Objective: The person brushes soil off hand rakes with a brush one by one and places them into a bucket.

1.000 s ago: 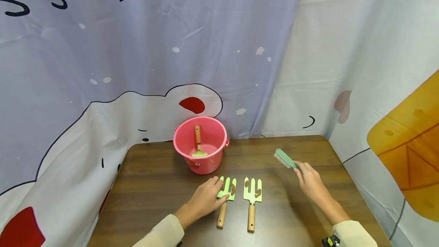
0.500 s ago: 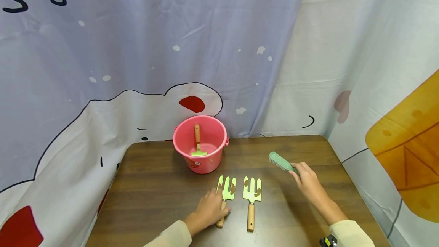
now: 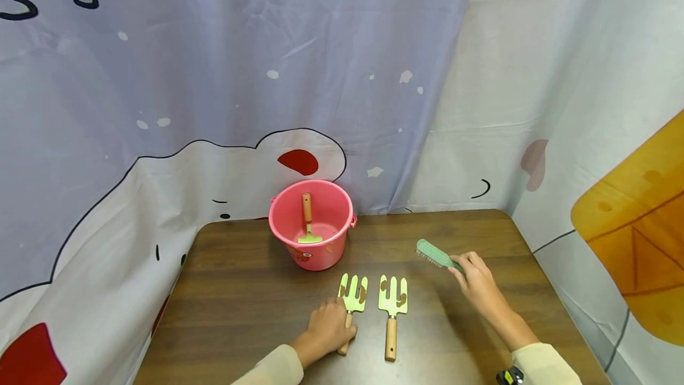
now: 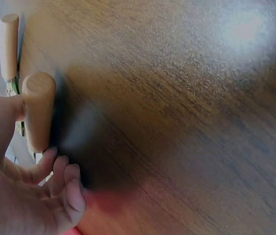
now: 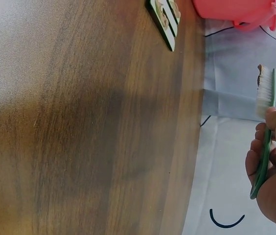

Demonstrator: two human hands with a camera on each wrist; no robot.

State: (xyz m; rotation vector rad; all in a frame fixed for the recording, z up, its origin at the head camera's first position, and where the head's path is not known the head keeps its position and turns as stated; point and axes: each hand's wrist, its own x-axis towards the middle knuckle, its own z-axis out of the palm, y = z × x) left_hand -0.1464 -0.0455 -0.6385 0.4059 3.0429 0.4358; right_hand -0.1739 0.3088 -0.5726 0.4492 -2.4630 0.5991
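My left hand point(image 3: 327, 327) pinches the wooden handle of a green hand fork point(image 3: 354, 294) that lies on the table. In the left wrist view, the thumb and fingers meet the handle point(image 4: 39, 110) from two sides. Just to the right lies a second, similar hand fork point(image 3: 392, 297), its prongs pointing away from me and marked with brown patches. Raised above the table on the right, my right hand point(image 3: 478, 287) grips a green brush point(image 3: 434, 252). White bristles point(image 5: 264, 93) with a brown bit at their tip show in the right wrist view.
A pink bucket point(image 3: 333, 248) stands at the back of the brown wooden table point(image 3: 240, 290). Inside it rests a small green tool with a wooden handle point(image 3: 307, 208). A printed curtain point(image 3: 320, 46) hangs behind the table and along its sides.
My left hand has slid down from the fork's head to its handle and taken hold there. The brush in my right hand has swung a little to the left and lower.
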